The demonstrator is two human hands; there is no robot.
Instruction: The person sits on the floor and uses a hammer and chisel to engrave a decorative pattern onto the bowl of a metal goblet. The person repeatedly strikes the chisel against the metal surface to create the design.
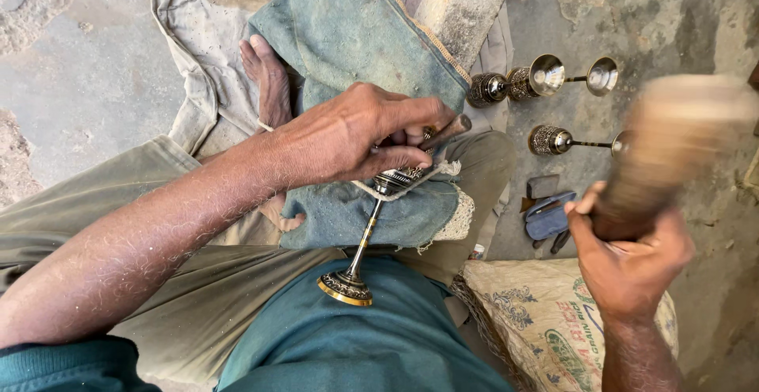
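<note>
**Goblet on the lap, mallet raised**

The left hand (356, 135) grips a short punch (449, 130) against the bowl of a brass goblet (365, 234) lying across a blue cloth (348, 36) on the lap. The right hand (628, 254) is clenched around a blurred wooden mallet (672, 139). More goblets (545, 76) stand on the floor.

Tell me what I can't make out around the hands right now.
Head view only:
- Wooden mallet in right hand: motion-blurred, head shape unclear.
- Chisel tip: hidden by left hand.
- Goblet bowl: covered by that hand and cloth.
- Small dark tools: too small to identify.
</note>
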